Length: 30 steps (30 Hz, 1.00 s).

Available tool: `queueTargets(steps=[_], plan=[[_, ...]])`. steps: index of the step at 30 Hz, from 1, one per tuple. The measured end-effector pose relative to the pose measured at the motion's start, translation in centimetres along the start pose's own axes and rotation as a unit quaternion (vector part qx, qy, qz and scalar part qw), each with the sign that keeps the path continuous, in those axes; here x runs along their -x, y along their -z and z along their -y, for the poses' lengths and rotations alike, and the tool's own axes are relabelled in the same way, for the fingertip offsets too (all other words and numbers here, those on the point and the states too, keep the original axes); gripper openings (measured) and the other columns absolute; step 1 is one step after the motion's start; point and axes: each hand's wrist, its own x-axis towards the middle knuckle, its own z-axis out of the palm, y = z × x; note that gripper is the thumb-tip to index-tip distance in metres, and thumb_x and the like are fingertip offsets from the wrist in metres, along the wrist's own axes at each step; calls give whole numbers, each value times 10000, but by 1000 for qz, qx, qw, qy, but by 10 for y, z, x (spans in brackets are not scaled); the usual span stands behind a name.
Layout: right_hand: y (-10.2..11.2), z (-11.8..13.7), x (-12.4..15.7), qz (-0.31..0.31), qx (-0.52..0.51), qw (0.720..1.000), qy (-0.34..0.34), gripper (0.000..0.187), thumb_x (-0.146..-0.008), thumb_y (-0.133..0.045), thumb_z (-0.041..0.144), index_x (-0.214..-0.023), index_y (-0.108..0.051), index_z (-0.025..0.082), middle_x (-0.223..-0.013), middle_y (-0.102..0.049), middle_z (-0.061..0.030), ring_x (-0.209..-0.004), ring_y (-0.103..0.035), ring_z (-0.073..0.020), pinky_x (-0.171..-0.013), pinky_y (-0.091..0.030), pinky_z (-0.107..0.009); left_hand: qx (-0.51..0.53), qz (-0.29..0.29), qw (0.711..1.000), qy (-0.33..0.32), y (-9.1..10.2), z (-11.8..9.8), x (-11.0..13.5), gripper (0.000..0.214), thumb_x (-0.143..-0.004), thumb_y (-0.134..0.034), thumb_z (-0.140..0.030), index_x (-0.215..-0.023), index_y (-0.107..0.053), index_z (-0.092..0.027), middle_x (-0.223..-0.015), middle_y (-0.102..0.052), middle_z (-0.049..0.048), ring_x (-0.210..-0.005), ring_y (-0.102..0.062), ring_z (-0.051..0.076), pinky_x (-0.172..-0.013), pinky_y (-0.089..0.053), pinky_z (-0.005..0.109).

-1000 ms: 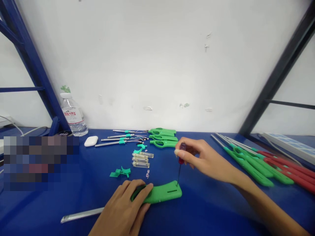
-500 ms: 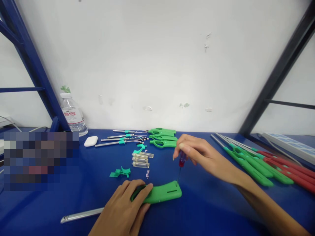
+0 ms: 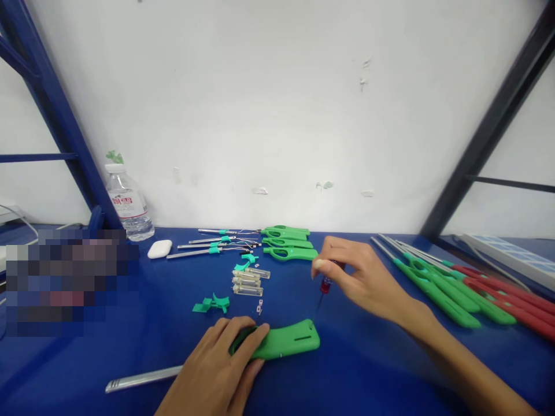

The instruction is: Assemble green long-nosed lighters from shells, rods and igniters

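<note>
My left hand [image 3: 214, 370] lies over the near end of a green lighter body [image 3: 288, 341] with a long metal nozzle [image 3: 143, 379], pressing it to the blue table; its fingers curl over the handle. My right hand [image 3: 359, 277] pinches a small screwdriver with a red handle [image 3: 325, 284], held upright. The tip hovers just above and to the right of the green body's far end, apart from it.
Behind lie green lighter handles [image 3: 287, 242], metal nozzle assemblies [image 3: 208, 242], clear small parts [image 3: 248, 283] and teal pieces [image 3: 212, 304]. A row of green and red lighters [image 3: 455, 286] fills the right. A water bottle [image 3: 129, 205] and a white case [image 3: 159, 249] stand at left.
My right hand has lifted the screwdriver off the green body and shifted it slightly right; its grip moved lower on the handle. My left hand has stayed put.
</note>
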Motion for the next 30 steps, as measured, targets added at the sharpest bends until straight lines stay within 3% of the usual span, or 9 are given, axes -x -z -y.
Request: queueTargets(steps=[4, 7, 13, 20, 30], plan=[[3, 3, 4, 44, -24, 999, -12, 523, -1139, -437, 562, -965, -801, 229, -822, -715, -39, -749, -599, -187, -744, -445, -324, 2, 1, 1000, 0, 0, 0, 0, 436, -1091, -514, -213, -1509, -594, -310, -1349, -733, 48, -1162, -755, 270, -1020, -660, 443], [5, 6, 6, 85, -76, 993, -35, 503, -1158, -421, 498, -1012, -826, 238, -836, -724, -25, -660, -545, -145, -636, -417, -285, 2, 4, 1000, 3, 0, 0, 0, 444, -1086, -522, -209, -1513, -592, -313, -1354, -732, 46, -1163, -755, 271, -1019, -661, 446], [4, 6, 5, 98, -175, 977, -74, 381, -1045, -660, 551, -958, -796, 206, -758, -674, -7, -566, -468, -105, -512, -362, -250, 0, 5, 1000, -1, 0, 0, 0, 450, -1088, -510, -200, -1520, -578, -307, -1346, -729, 49, -1151, -751, 274, -1000, -669, 449], [-2, 3, 6, 80, -230, 963, -118, 515, -736, -987, 480, -712, -543, 220, -650, -559, 58, -564, -408, -90, -509, -313, -236, 2, 11, 1000, -2, 0, 2, 1, 453, -1090, -514, -199, -1524, -571, -313, -1364, -720, 46, -1168, -744, 270, -1020, -660, 452], [1, 1, 8, 76, -248, 959, -112, 582, -655, -1040, 351, -667, -471, 226, -644, -513, 84, -560, -415, -81, -511, -306, -236, -5, 5, 1000, -5, -1, 1, 0, 439, -1097, -500, -207, -1518, -566, -311, -1354, -723, 45, -1160, -746, 272, -996, -669, 455]])
